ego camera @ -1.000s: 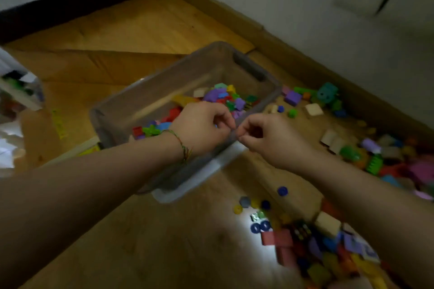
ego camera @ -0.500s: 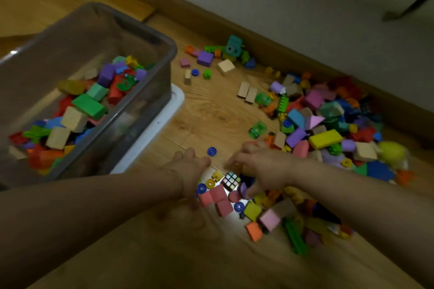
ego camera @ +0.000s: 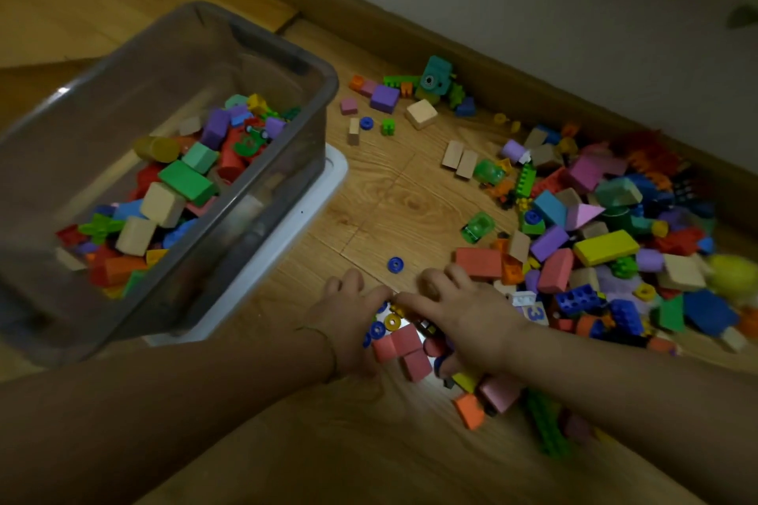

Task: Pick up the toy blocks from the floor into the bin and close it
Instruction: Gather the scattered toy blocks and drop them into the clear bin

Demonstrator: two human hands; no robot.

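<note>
the wooden floor bears the clear bin, part filled and standing on its white lid. loose toy blocks sprawl right of the bin. near the bin's front right corner, the left hand and right hand meet fingertip to fingertip, fingers nearly straight, resting around small pink blocks.

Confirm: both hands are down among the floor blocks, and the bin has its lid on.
Lid is wrong: the head view shows the bin open, its white lid beneath it. Left hand and right hand are among the floor blocks.
</note>
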